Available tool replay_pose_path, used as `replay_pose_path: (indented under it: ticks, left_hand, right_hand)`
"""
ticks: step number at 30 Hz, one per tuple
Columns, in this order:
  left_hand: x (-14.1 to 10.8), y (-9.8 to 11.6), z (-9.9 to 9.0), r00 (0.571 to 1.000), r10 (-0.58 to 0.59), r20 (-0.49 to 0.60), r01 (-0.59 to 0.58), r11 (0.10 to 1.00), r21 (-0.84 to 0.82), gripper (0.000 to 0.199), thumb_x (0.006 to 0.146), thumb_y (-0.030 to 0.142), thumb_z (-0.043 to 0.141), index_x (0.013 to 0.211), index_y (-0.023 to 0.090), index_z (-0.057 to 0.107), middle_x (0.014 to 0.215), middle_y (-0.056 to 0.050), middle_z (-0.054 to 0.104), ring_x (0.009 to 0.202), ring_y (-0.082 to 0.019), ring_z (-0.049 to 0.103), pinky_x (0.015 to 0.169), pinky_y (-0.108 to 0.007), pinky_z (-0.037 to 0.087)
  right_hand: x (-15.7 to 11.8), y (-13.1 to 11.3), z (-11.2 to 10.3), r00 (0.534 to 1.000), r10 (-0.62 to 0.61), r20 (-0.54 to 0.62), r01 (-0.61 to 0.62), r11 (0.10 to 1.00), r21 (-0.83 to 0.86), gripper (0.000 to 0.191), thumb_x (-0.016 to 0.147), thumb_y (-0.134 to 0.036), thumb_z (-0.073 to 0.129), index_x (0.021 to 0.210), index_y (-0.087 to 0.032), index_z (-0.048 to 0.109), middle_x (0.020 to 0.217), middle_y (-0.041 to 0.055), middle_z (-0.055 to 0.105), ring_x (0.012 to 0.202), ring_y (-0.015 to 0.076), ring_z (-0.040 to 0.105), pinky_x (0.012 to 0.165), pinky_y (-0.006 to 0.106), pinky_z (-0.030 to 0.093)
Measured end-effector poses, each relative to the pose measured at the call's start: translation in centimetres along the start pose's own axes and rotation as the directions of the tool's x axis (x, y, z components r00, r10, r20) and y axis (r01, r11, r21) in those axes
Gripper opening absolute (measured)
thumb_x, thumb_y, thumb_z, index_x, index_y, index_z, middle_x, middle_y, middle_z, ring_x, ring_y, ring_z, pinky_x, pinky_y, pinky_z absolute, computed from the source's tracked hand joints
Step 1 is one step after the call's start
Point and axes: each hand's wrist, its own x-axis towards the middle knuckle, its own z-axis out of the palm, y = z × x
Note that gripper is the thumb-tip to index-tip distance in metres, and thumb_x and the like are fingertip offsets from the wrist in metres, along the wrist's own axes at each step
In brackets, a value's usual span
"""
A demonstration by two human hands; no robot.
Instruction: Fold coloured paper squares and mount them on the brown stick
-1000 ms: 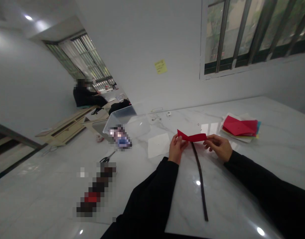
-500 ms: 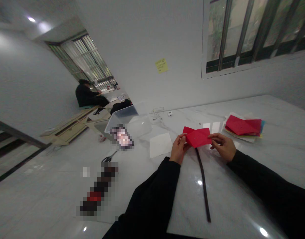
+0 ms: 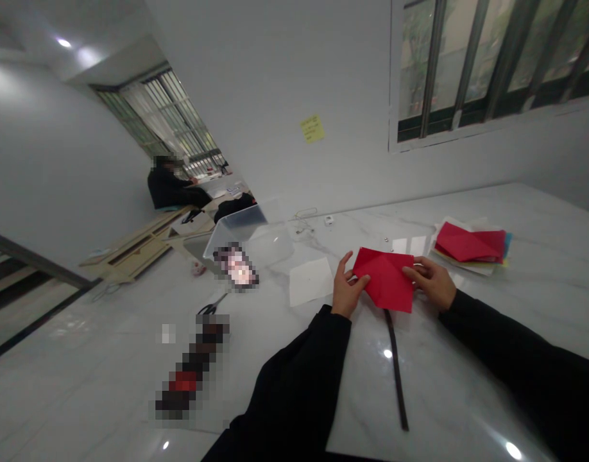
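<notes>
Red folded paper [image 3: 385, 279] is held up between my two hands above the white marbled table. My left hand [image 3: 348, 287] has its thumb on the paper's left edge, with the index finger raised. At the right edge, my right hand [image 3: 432, 281] pinches the paper between thumb and fingers. A dark narrow strip [image 3: 397, 378] runs from beneath the paper toward the near edge. White paper [image 3: 310, 281] lies just left of my left hand. A stack of red and other coloured papers [image 3: 470, 244] rests beyond my right hand.
Scissors [image 3: 212, 307] lie on the table at the left, near a pixelated dark object [image 3: 193, 369]. Behind them stand a clear plastic bin [image 3: 241, 221] and a pixelated phone-like object [image 3: 237, 266]. A person in dark clothing [image 3: 172, 186] sits in the background.
The red paper has opened out and now shows a larger face reaching lower. My left index finger has lifted and its thumb has shifted onto the paper's front.
</notes>
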Motion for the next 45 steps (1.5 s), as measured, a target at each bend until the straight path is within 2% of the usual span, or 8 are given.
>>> replay_pose_path:
  ticks: [3,8,14,19,24,29,34,45]
  left_hand:
    - [0.1,-0.1,0.0,0.998,-0.063,-0.017,0.061,0.994,-0.094,0.098,0.062,0.028,0.084,0.144,0.026,0.031,0.094,-0.007,0.072,0.082,-0.019,0.069,0.079,-0.033,0.054]
    - [0.1,-0.6,0.1,0.976,-0.192,0.103,0.210,0.956,-0.206,0.074,0.059,0.029,0.086,0.124,0.016,0.053,0.103,-0.013,0.071,0.086,-0.020,0.069,0.080,-0.033,0.053]
    - [0.1,-1.0,0.3,0.989,-0.145,0.043,0.150,0.969,-0.198,0.059,0.059,0.028,0.086,0.109,0.013,0.061,0.102,-0.012,0.071,0.087,-0.020,0.068,0.086,-0.035,0.052]
    - [0.0,-0.9,0.2,0.991,-0.126,0.048,0.133,0.975,-0.177,0.056,0.059,0.028,0.086,0.108,0.013,0.062,0.099,-0.011,0.072,0.085,-0.020,0.068,0.085,-0.035,0.052]
    - [0.1,-0.7,0.2,0.986,-0.157,0.057,0.164,0.972,-0.170,0.060,0.058,0.028,0.086,0.110,0.013,0.062,0.100,-0.012,0.072,0.085,-0.022,0.068,0.084,-0.036,0.052]
    - [0.1,-0.6,0.3,0.984,-0.144,0.110,0.157,0.980,-0.125,0.057,0.060,0.029,0.085,0.110,0.013,0.062,0.100,-0.012,0.072,0.086,-0.023,0.069,0.084,-0.036,0.052]
    - [0.1,-0.6,0.4,0.978,-0.141,0.152,0.158,0.981,-0.109,0.057,0.061,0.031,0.085,0.110,0.014,0.062,0.097,-0.011,0.073,0.086,-0.023,0.069,0.084,-0.036,0.052]
    - [0.3,-0.5,0.2,0.966,-0.152,0.208,0.162,0.986,-0.032,0.055,0.066,0.034,0.081,0.114,0.013,0.062,0.104,-0.013,0.071,0.087,-0.023,0.069,0.079,-0.034,0.054]
  right_hand:
    - [0.1,0.3,-0.1,1.000,-0.019,-0.013,0.019,0.999,-0.025,0.039,0.069,-0.050,0.077,0.091,-0.021,0.061,0.078,0.0015,0.071,0.058,0.0144,0.063,0.048,0.023,0.051]
    - [-0.1,0.2,0.0,0.998,-0.021,-0.058,0.018,0.998,-0.058,0.039,0.068,-0.051,0.077,0.084,-0.021,0.059,0.082,0.0022,0.070,0.055,0.0141,0.061,0.046,0.024,0.050]
    - [-0.5,-0.5,0.3,0.997,-0.062,0.048,0.067,0.991,-0.114,0.039,0.068,-0.048,0.078,0.069,-0.021,0.051,0.064,-0.0022,0.061,0.050,0.0099,0.051,0.044,0.021,0.044]
    - [-0.8,-0.8,0.7,0.987,-0.011,0.159,0.008,1.000,0.020,0.037,0.076,-0.055,0.069,0.075,-0.019,0.060,0.104,0.0054,0.066,0.079,0.0157,0.061,0.059,0.023,0.050]
    - [-0.6,-0.5,0.9,0.994,0.066,0.088,-0.078,0.988,0.136,0.035,0.070,-0.052,0.076,0.084,-0.022,0.062,0.080,0.0006,0.065,0.075,0.0159,0.061,0.064,0.026,0.052]
    - [-0.6,-0.6,1.0,0.973,0.113,0.203,-0.117,0.993,0.008,0.045,0.073,-0.056,0.071,0.101,-0.020,0.066,0.089,0.0050,0.071,0.080,0.0203,0.065,0.067,0.031,0.053]
    - [-0.7,-1.0,1.1,0.939,0.080,0.335,-0.038,0.991,-0.130,0.045,0.073,-0.060,0.068,0.088,-0.018,0.069,0.089,0.0059,0.073,0.084,0.0240,0.066,0.076,0.036,0.053]
    - [-0.2,-0.6,1.0,0.962,0.065,0.267,-0.050,0.997,-0.062,0.044,0.070,-0.058,0.071,0.083,-0.017,0.067,0.081,0.0036,0.073,0.073,0.0198,0.066,0.068,0.032,0.052]
